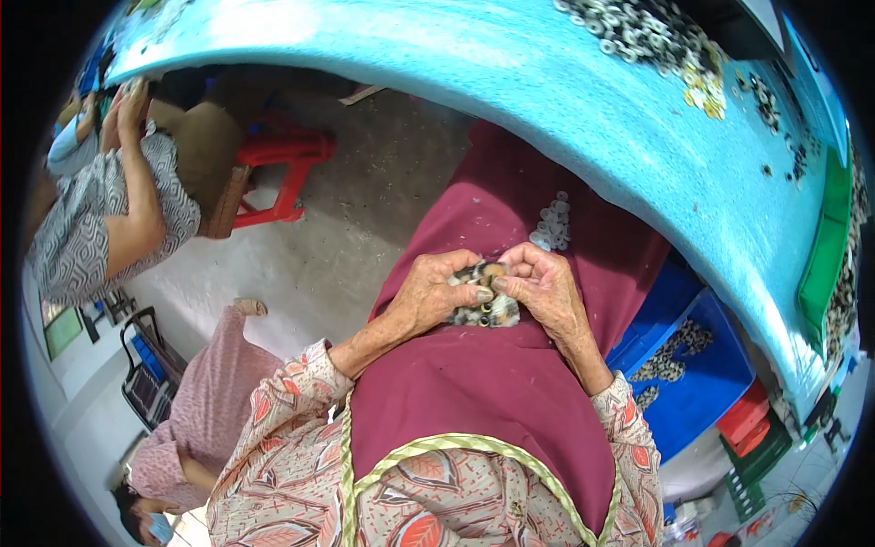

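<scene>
Head view: I have the plush (501, 308) between my left grip (439, 290) and my right grip (542, 281), over the apron (519, 383) on my lap. Its two eyes (485, 320) stand one nearer me than the other, the line between them running almost straight away from my body, so the face lies sideways to me. Which side is the top of the head I cannot tell. My fingers hide much of it, so its long axis is unclear too; what shows is about as broad as it is long.

It is furry and patched in black, creamy white and orange-brown. The eyes are round and yellow with dark centres, set close together. Pale fur lies beside them, and an orange-brown patch shows above, near my thumbs.

My left grip is closed on its left side, thumb laid across the front. My right grip pinches the upper right edge, that thumb close to the other.

Whitish discs (552, 225) lie in a heap on the apron just beyond my right grip. Ahead is the blue bench (602, 109).
</scene>
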### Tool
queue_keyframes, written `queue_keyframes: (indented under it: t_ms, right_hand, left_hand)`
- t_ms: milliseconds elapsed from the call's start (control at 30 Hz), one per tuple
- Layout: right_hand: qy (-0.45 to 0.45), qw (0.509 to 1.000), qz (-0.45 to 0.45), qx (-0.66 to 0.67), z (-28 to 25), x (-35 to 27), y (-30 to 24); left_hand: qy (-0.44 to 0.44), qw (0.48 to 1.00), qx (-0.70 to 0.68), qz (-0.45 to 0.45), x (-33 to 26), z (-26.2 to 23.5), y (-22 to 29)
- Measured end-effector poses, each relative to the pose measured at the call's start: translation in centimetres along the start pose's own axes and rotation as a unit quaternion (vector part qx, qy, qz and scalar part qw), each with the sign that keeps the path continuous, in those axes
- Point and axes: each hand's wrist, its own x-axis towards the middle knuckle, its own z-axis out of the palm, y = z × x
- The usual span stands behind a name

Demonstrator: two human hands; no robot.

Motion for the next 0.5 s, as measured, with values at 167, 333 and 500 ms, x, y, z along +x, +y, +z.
queue_keyframes:
  t_ms: [167, 333, 500]
  right_hand:
    - [0.045, 0.997, -0.021, -0.066, 0.4, 0.5, 0.4]
    - [0.071, 0.993, -0.024, -0.097, 1.0, -0.1, 0.6]
    - [0.081, 0.987, -0.014, -0.135, 1.7, 0.3, 0.1]
  left_hand:
    - [0.007, 0.998, 0.037, 0.050, 0.6, -0.2, -0.1]
    - [0.011, 0.998, -0.027, 0.061, 0.5, 0.0, -1.6]
    - [0.046, 0.991, 0.077, 0.101, 0.9, -0.8, -1.4]
